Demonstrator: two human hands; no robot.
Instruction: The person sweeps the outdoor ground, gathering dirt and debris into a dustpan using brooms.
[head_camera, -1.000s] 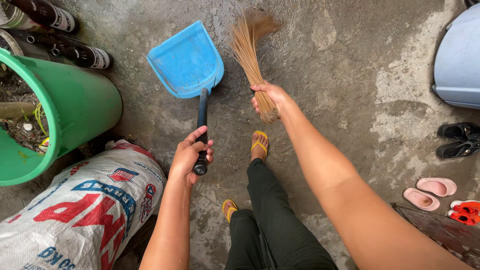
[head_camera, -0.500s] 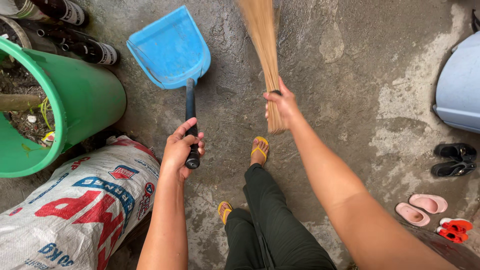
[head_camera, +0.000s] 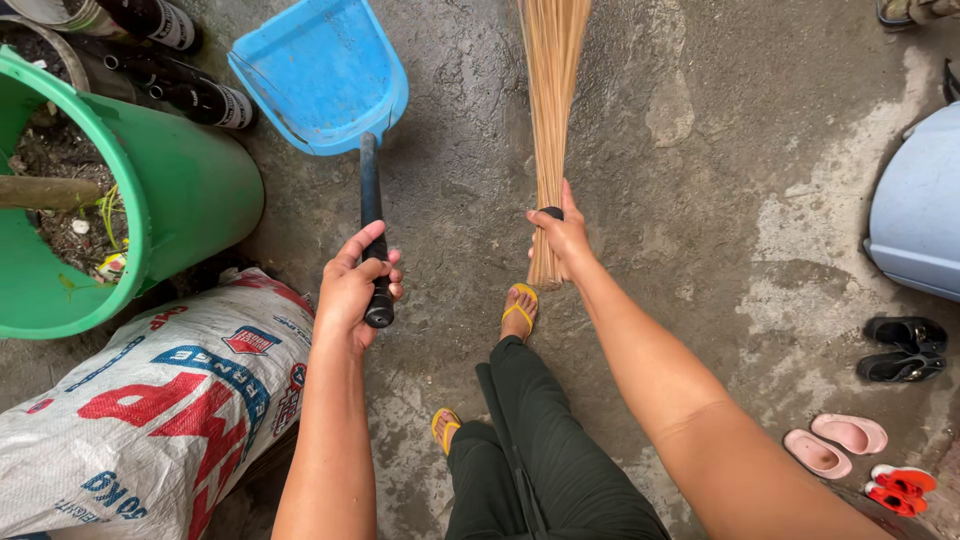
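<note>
Left hand (head_camera: 352, 288) closed around the black handle of a blue dustpan (head_camera: 322, 72); pan mouth rests on the floor, far left of centre, and its tray looks empty. Right hand (head_camera: 560, 235) gripped round the bound neck of a stick broom (head_camera: 552, 90), bristles reaching far, to the right of the pan and apart from it. No heap of dirt visible between the two, so gathering looks barely begun or between strokes. Floor is rough grey concrete (head_camera: 700, 200), damp and patchy. Left: green bucket (head_camera: 190, 195) with soil and litter, dark bottles (head_camera: 190, 95) behind it, printed sack (head_camera: 150, 400) near. Right: pale blue tub (head_camera: 920, 210), black sandals (head_camera: 905, 350), pink slippers (head_camera: 835, 445).
</note>
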